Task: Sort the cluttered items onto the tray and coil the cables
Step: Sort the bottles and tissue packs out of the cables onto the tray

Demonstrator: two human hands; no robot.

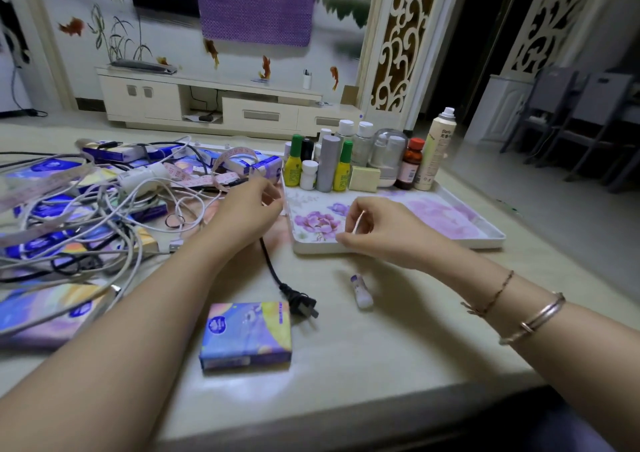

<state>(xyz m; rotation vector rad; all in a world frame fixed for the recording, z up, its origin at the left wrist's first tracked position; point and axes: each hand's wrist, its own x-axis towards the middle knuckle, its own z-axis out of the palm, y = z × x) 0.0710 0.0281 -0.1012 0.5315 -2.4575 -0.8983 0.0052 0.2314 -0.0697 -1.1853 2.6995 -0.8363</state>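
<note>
A white tray (398,247) printed with purple flowers lies on the table, with several bottles (329,164) lined up along its far edge. My right hand (377,233) is over the tray's near rim and pinches a thin white stick (358,222). My left hand (247,210) hovers with curled fingers beside the tray's left rim; what lies under its palm is hidden. A black cable runs out from under that wrist to a plug (301,304). A tangle of white and black cables (104,216) and a pink tape measure (228,160) lie at the left.
A tissue pack (246,333) sits near the table's front edge, with a small white tube (362,292) to its right. More tissue packs (45,313) lie under and around the cables. A white charger (142,177) rests in the pile. The table's edge runs just right of the tray.
</note>
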